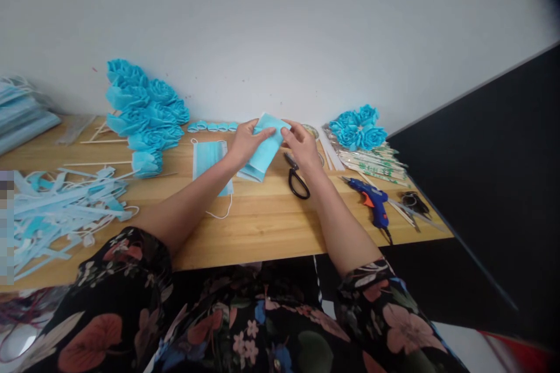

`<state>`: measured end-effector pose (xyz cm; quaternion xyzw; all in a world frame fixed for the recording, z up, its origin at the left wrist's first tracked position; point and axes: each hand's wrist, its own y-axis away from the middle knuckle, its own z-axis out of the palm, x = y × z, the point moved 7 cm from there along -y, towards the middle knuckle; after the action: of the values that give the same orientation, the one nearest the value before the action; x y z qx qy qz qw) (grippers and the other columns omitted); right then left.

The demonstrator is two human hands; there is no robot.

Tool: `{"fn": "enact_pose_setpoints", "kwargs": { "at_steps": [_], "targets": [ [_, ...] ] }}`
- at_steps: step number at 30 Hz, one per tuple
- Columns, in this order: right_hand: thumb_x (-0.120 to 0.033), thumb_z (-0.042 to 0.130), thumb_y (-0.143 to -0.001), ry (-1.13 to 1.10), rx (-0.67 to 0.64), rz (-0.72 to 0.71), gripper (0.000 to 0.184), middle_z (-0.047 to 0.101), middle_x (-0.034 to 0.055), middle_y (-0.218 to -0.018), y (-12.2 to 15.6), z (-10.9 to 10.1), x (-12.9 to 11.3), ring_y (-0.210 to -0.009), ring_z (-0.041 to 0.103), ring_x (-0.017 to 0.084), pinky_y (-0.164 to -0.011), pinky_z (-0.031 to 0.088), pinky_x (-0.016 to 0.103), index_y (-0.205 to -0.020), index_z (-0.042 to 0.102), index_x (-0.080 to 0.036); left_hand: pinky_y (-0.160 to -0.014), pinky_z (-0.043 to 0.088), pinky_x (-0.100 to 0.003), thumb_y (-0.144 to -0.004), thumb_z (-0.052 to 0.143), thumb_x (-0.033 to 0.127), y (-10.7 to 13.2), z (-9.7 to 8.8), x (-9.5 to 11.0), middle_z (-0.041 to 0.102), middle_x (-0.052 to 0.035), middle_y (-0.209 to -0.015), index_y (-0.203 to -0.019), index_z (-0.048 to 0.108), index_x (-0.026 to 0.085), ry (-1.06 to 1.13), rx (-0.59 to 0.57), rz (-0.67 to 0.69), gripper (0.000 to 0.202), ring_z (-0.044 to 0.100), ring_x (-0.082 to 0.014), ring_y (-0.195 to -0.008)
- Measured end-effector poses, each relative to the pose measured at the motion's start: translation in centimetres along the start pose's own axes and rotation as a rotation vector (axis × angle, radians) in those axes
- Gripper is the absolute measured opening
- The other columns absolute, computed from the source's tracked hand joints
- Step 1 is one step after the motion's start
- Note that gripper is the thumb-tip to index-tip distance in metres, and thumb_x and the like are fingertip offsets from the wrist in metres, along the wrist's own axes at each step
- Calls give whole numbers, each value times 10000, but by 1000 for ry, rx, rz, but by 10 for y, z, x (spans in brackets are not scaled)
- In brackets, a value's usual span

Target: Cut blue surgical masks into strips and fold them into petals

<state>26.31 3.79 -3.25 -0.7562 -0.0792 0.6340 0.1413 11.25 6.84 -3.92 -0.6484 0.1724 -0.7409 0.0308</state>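
Both my hands hold a folded piece of light blue mask fabric [265, 150] above the far middle of the wooden table [262, 227]. My left hand [245, 143] grips its left side with thumb on top. My right hand [300, 143] pinches its upper right corner. Just left of the fabric a whole blue face mask [209, 158] lies flat with its ear loop trailing toward me. Black-handled scissors [296, 176] lie on the table under my right wrist.
Blue fabric flowers on sticks [142, 111] are piled at the back left, and a smaller bunch [357, 127] sits at the back right beside packets of wooden sticks [376, 164]. A blue glue gun [371, 201] lies near the right edge. Cut mask strips [56, 204] cover the left.
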Motion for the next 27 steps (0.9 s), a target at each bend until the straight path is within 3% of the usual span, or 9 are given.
{"fn": "enact_pose_setpoints", "kwargs": {
  "at_steps": [5,8,12,18,27],
  "targets": [
    [-656,661,-804,139,17,-139,513,742,69,-1104,-1,-4,-13,-1041,658,238,-920,515,377,-1060,724,-216,-566,412,-248,-771,730,447,4,12,4,622,6,-686,-787,672,162,-204,-101,41,291,543,-134,-636],
    [-596,651,-836,214,25,-146,400,732,31,-889,3,-1,-16,-864,641,201,-802,502,338,-904,718,-207,-594,391,-258,-784,705,427,5,16,4,590,17,-656,-701,637,167,-338,-134,84,281,525,-136,-650],
    [-514,637,-856,220,117,-135,355,599,-10,-658,5,-5,-17,-671,524,145,-653,427,286,-705,633,-193,-593,368,-261,-765,720,391,6,18,2,547,25,-637,-654,597,171,-405,-145,79,275,486,-127,-627],
    [-468,625,-863,162,229,-176,327,494,-34,-628,5,-18,-20,-635,428,120,-605,364,266,-691,582,-193,-508,286,-256,-792,677,486,4,14,-4,431,39,-573,-610,521,188,-332,-166,39,382,397,-107,-545],
    [-477,634,-845,157,280,-149,309,521,-30,-650,-1,-30,-9,-648,442,123,-627,386,263,-723,611,-194,-569,360,-265,-765,696,443,3,11,-12,572,9,-645,-705,672,168,-340,-198,-12,283,490,-128,-610]
  ]
}}
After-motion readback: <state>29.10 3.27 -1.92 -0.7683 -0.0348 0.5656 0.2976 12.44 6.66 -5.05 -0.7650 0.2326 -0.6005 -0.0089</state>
